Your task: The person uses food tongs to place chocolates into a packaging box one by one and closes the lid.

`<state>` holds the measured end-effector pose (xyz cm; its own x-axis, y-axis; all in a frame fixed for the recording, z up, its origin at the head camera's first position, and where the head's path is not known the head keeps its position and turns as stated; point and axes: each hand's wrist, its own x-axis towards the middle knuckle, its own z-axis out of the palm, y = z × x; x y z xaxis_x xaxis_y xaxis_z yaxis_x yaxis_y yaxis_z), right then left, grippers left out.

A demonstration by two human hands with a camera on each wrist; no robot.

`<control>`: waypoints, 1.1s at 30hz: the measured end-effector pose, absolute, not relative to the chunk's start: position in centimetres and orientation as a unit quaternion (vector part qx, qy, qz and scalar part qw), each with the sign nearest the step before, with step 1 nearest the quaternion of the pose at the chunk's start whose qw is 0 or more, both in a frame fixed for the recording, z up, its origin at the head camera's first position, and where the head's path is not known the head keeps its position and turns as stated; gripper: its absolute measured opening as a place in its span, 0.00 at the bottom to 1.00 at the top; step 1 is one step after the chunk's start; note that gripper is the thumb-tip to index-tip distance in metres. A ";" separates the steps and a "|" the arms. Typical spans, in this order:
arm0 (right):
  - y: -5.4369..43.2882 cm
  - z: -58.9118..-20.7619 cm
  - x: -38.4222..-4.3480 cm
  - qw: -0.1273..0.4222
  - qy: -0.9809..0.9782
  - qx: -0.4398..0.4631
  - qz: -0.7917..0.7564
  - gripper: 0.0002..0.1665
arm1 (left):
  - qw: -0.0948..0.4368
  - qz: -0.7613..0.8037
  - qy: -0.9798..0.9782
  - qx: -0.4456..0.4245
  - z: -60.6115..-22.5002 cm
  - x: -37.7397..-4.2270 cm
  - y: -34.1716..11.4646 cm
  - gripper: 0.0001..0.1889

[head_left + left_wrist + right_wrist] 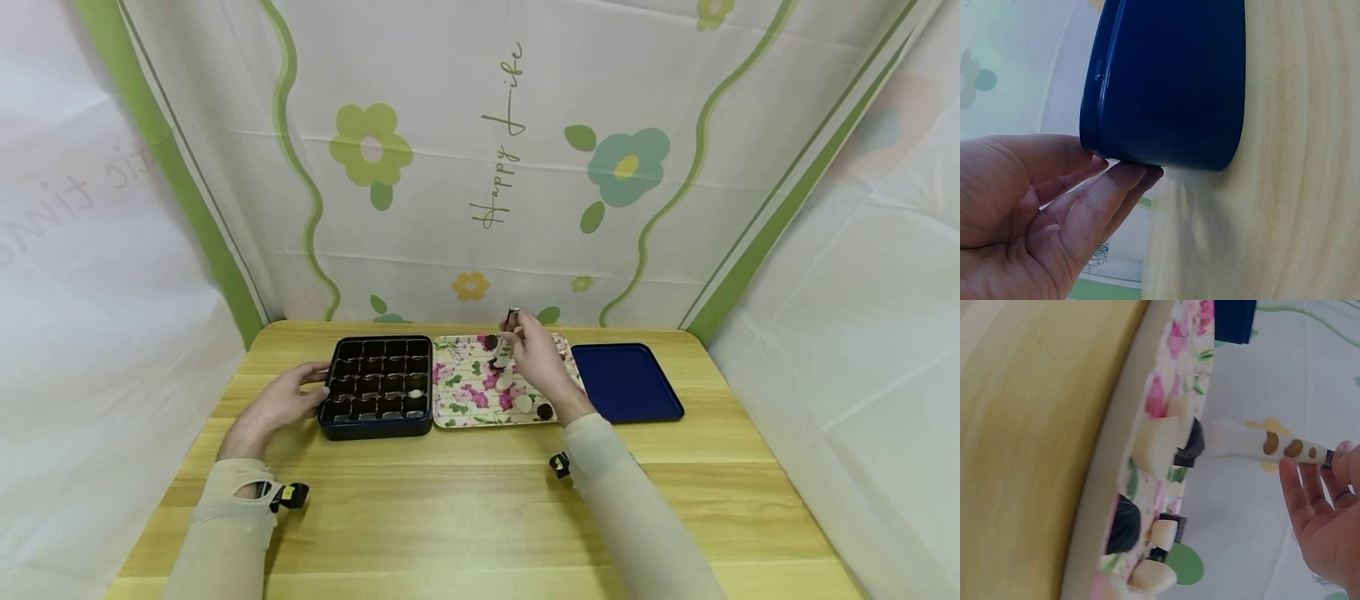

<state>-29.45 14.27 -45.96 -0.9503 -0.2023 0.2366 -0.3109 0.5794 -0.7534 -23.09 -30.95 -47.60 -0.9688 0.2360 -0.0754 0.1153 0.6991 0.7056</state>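
My left hand [281,404] rests its fingertips against the left outer wall of a dark blue box [375,429]. In the left wrist view, the fingers [1107,194] touch the wall near a rounded corner. Brown compartments divide the box, and one white piece [416,393] sits in a right-hand one. My right hand [536,354] pinches small white tongs [1254,440] with brown spots, their tips pointing down over a floral tray [453,408]. Close to the tips is a dark round piece [1194,440]; whether the tips grip it I cannot tell.
On the floral tray lie several white and dark pieces, among them a white one [522,404] and a dark one [544,412]. A flat blue lid [630,383] lies to the tray's right. Behind the wooden table [450,517] hangs a printed curtain [442,225].
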 end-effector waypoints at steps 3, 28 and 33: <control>14.6 -45.4 -29.1 0.038 -0.879 0.153 0.450 0.06 | 0.076 0.371 0.920 0.097 -47.6 -23.1 -31.0 0.32; 16.1 -46.4 -27.2 -0.010 -0.899 0.178 0.400 0.12 | 0.071 0.370 0.922 0.092 -47.6 -23.2 -30.9 0.32; 15.7 -46.8 -27.3 0.020 -0.897 0.166 0.409 0.13 | 0.072 0.368 0.922 0.094 -47.6 -23.2 -30.9 0.32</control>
